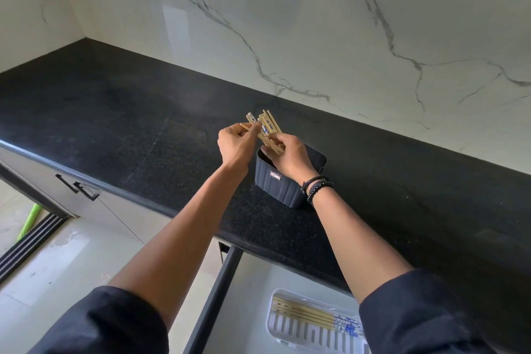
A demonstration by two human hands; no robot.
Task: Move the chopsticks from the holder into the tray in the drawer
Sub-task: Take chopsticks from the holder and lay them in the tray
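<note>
While several chopsticks [304,314] already lie in the white tray [287,296] of the open drawer [218,296] nearest the camera, the left hand [237,144] and right hand [290,155] both pinch a splayed bundle [265,129] just above the dark holder [275,184]. Loosely gathered, sticks could slip and scatter across the black surface [129,123], whose edge lies between holder and drawer, the marble wall [316,23] beyond.

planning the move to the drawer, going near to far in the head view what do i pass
tray → countertop → holder → raised chopsticks → marble wall
</note>
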